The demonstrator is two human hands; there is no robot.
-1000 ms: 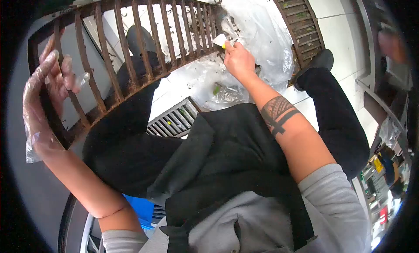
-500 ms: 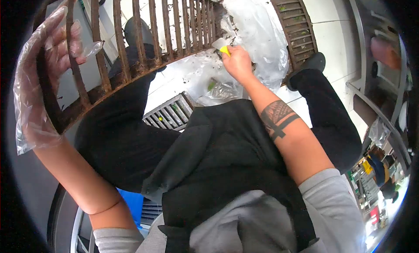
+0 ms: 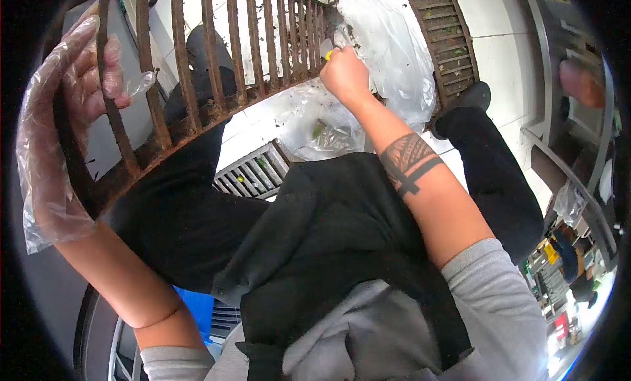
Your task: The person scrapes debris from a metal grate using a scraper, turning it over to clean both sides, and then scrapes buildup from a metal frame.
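Observation:
A long rusty grate (image 3: 213, 111) is held up on edge, its bars caked with brown grime. My left hand (image 3: 92, 75), in a loose clear plastic glove, grips its near end, with the fingers curled behind and between the bars. My right hand (image 3: 346, 75) is bare and closed around a small scraper with a yellow handle (image 3: 328, 55). Its pale blade lies at the far end of the grate, against the bars, partly covered by my fist. Beneath that end, a clear plastic sheet (image 3: 397, 65) covers the floor, strewn with dark crumbs of dirt.
Another brown grate (image 3: 449, 55) lies on the white tiles beside my right shoe (image 3: 474, 98). Between my legs is a smaller grey floor grate (image 3: 253, 174) with bits of debris. Metal equipment with a rail (image 3: 559, 147) stands at the right.
My right hand with the scraper has moved up and slightly left along the end of the grate. My left hand and the grate's near end have dipped slightly.

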